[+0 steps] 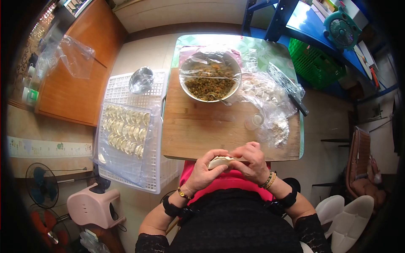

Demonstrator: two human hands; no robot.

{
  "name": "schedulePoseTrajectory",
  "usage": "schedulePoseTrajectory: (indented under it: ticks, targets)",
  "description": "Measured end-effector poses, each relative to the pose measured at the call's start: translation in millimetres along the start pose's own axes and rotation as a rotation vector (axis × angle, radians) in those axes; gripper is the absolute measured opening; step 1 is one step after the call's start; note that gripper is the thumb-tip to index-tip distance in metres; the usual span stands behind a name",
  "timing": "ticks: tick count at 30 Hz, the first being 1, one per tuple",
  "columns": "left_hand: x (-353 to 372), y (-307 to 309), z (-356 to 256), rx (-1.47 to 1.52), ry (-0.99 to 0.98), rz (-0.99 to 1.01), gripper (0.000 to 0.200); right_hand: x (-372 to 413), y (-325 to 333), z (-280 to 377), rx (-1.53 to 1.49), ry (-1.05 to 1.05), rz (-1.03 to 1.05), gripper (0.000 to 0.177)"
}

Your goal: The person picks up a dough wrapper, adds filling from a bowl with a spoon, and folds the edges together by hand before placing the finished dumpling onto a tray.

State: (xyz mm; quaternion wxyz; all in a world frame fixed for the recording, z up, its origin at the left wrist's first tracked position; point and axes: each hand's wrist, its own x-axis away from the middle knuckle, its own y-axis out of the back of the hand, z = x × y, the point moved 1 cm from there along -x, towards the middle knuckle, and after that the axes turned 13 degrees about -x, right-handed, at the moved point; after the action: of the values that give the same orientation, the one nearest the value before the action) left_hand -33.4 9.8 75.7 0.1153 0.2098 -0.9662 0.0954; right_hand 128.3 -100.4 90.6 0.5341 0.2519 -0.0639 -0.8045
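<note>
A pale, folded dumpling (pixel 220 161) is held between both hands at the near edge of the wooden board (pixel 198 126). My left hand (pixel 204 173) cups it from below. My right hand (pixel 251 162) pinches its top edge with the fingertips. A big metal bowl of brownish-green filling (pixel 209 80), lined with clear plastic and holding a spoon (pixel 219 100), stands at the far side of the board. Several finished dumplings (pixel 126 130) lie in rows on plastic sheet over a white tray (pixel 126 86) to the left.
A small metal bowl (pixel 141 79) sits on the tray's far end. A plastic bag of wrappers (pixel 263 90), a small clear cup (pixel 254 121) and loose flour (pixel 278 130) lie on the board's right. A pink stool (pixel 93 205) and fans stand on the floor left.
</note>
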Motion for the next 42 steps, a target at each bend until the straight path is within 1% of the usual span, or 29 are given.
schedulePoseTrajectory:
  ticks: [3, 5, 10, 13, 15, 18, 20, 22, 24, 25, 26, 27, 29, 30, 32, 33, 35, 40, 42]
  targets:
    - [-2, -1, 1, -0.077, -0.058, 0.006, 0.039, -4, 2, 3, 0.033, 0.026, -0.01, 0.02]
    - [-1, -2, 2, 0.016, 0.01, 0.087, 0.043, -5, 4, 4, 0.033, 0.027, 0.028, 0.02]
    - [-1, -2, -2, 0.039, 0.005, 0.071, 0.048, 0, 0, 1, 0.011, 0.032, 0.116, 0.017]
    - [-1, 1, 0, 0.06, 0.011, 0.069, 0.051, 2, -4, 1, -0.01, 0.021, 0.072, 0.012]
    - [-1, 3, 0, 0.075, 0.02, 0.068, 0.053, 2, -5, 0, -0.042, 0.072, 0.017, 0.015]
    - [-2, 4, 0, 0.07, 0.047, 0.083, 0.055, 1, -3, 1, -0.007, 0.061, 0.018, 0.02]
    - [-4, 3, 1, 0.044, -0.053, 0.077, 0.056, -5, -1, 8, 0.009, 0.067, 0.004, 0.023]
    - [-4, 1, -1, 0.009, -0.078, 0.087, 0.055, -11, 0, 14, 0.025, 0.071, -0.012, 0.025]
    - [-5, 1, -2, -0.028, -0.102, 0.099, 0.055, -15, 0, 17, 0.014, 0.098, 0.047, 0.023]
    - [-6, 2, -2, -0.094, -0.103, 0.113, 0.055, -13, 0, 14, 0.014, 0.098, 0.048, 0.023]
    - [-6, 3, -1, -0.161, -0.104, 0.126, 0.056, -10, -2, 10, 0.008, 0.084, 0.08, 0.02]
    - [-6, 3, 0, -0.16, -0.104, 0.124, 0.056, -8, -3, 7, 0.001, 0.07, 0.113, 0.018]
    - [-6, 3, 2, -0.034, -0.087, 0.109, 0.048, -5, -5, 6, -0.006, 0.062, 0.08, 0.017]
    - [-6, 3, 2, -0.033, -0.087, 0.107, 0.048, -4, -5, 6, -0.013, 0.053, 0.045, 0.016]
    - [-6, 1, 4, 0.15, 0.084, 0.15, 0.037, -2, -7, 4, -0.02, 0.049, 0.03, 0.016]
    - [-6, 2, 4, 0.152, 0.084, 0.15, 0.037, -1, -7, 3, -0.026, 0.043, 0.014, 0.017]
    - [-5, 5, 6, 0.095, 0.138, 0.141, 0.028, -7, -7, 9, -0.001, 0.049, -0.002, 0.017]
    - [-6, 1, 5, 0.116, 0.053, 0.137, 0.027, -14, -3, 12, 0.039, 0.053, -0.002, 0.018]
    - [-7, 0, 4, 0.105, 0.033, 0.154, 0.027, -13, -5, 8, 0.037, 0.091, 0.095, 0.017]
